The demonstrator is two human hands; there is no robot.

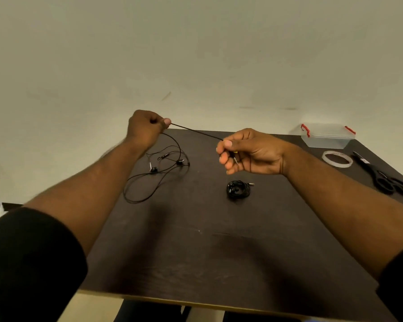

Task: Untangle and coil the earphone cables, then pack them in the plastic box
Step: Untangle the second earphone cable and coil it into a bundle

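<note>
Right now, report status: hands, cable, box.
Left hand and right hand pinch one earphone cable taut between them. Rest of it loose on the table. Second earphone set coiled. Plastic box far right, lid on. Nothing in the way.

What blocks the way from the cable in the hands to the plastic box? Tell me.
Nothing visible does. The earphone cable is stretched in the air between the left hand and right hand. The plastic box sits at the far right corner; the tape roll and scissors lie nearer than it, off that line.
</note>
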